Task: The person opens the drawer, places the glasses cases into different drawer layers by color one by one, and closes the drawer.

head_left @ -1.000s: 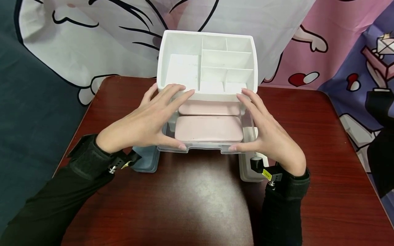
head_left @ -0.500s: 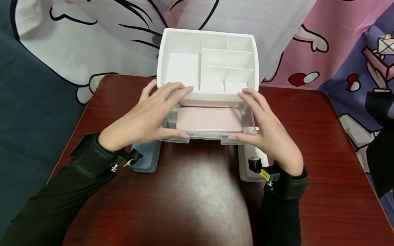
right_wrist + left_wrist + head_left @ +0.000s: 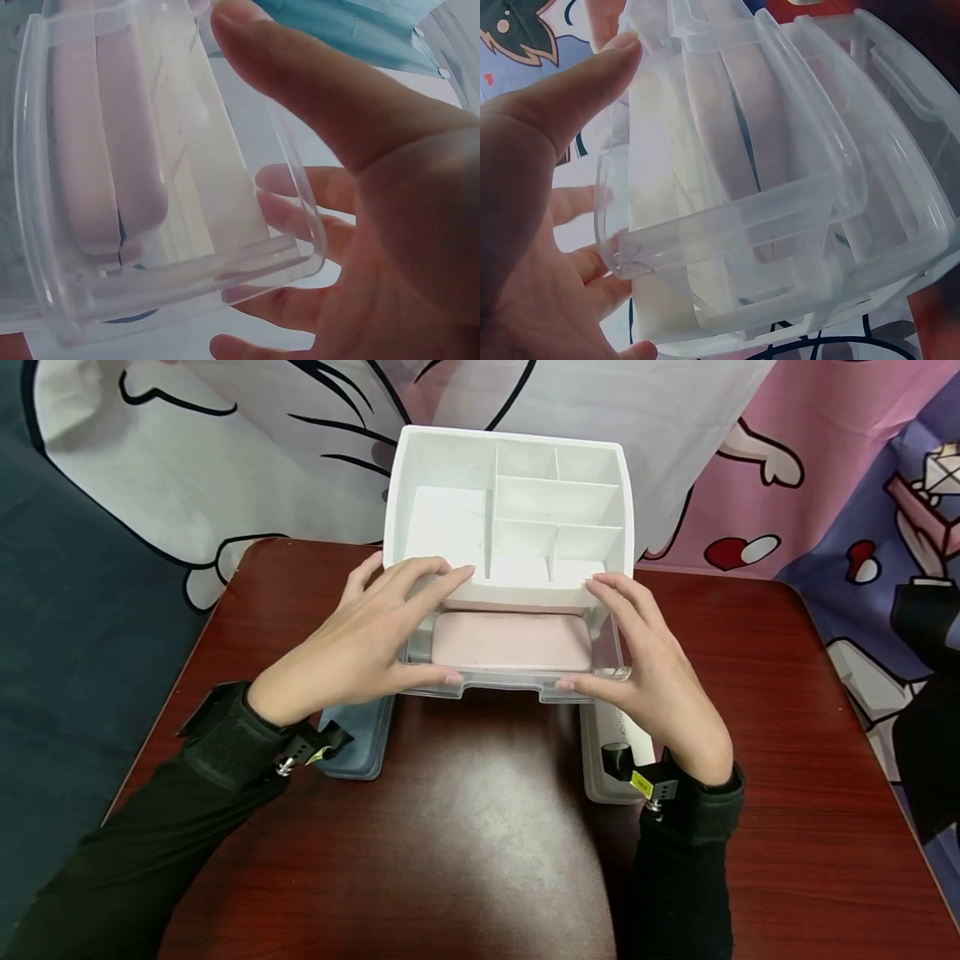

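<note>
A storage box with a white divided top tray (image 3: 525, 592) stands at the far side of the table. Its clear drawer (image 3: 498, 680) sticks out partway at the front. A pink case (image 3: 512, 642) lies in the drawer, with a second behind it mostly hidden under the tray. My left hand (image 3: 367, 635) lays its thumb on the left of the drawer front, its fingers on the tray's front edge. On the other side my right hand (image 3: 656, 681) does likewise. In the wrist views the fingers of both hands look fairly straight beside the drawer (image 3: 727, 210).
On the brown table (image 3: 480, 860), a blue-grey case (image 3: 356, 747) lies left of the drawer and a pale grey case (image 3: 607, 777) lies right, partly under the right hand and its wrist camera. A patterned cloth (image 3: 247, 468) hangs behind the box. Something black (image 3: 926, 727) stands beyond the table's right edge.
The drawer has slid inward, away from me, and the rear pink case has gone almost fully under the tray. Both thumbs have moved with the drawer front; the fingers stay at the tray edge.
</note>
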Demonstrator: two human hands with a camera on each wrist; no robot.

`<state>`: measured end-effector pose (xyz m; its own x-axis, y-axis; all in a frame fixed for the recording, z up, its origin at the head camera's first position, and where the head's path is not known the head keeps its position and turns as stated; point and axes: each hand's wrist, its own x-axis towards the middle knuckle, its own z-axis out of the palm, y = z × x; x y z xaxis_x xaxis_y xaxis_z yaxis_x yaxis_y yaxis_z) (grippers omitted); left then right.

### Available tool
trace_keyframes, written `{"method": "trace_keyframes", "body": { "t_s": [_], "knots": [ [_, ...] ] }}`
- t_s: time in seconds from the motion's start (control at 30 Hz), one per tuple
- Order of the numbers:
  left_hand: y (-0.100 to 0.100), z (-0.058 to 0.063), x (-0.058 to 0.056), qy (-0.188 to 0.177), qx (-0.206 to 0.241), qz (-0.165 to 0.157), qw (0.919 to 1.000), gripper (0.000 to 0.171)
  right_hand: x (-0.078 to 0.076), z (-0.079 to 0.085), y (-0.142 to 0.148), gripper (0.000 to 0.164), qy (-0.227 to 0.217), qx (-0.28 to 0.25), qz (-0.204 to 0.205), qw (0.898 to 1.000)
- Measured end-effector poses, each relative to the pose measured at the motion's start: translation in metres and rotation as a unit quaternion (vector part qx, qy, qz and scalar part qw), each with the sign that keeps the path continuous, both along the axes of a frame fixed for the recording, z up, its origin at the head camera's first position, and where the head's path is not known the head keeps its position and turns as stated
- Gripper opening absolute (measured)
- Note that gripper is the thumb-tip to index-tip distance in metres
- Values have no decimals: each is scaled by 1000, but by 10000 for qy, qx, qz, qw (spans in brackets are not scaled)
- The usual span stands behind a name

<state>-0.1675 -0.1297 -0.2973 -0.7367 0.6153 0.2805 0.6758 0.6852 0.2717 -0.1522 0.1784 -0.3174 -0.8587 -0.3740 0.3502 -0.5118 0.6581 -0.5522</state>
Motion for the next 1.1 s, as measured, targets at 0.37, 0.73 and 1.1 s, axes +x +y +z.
{"method": "trace_keyframes", "body": {
  "t_s": [0.37,0.73,1.1],
  "knots": [
    [4,-2,-2,133,121,226,9996,82,-3,-3,-4,84,415,-228,-178,9987],
    [7,-3,-6,85,255,424,9987,73,-5,-7,-9,80,577,-211,-518,9968],
    [8,-6,-6,-62,443,491,9978,65,-5,-8,-13,77,682,-314,-755,9943]
  ]
}}
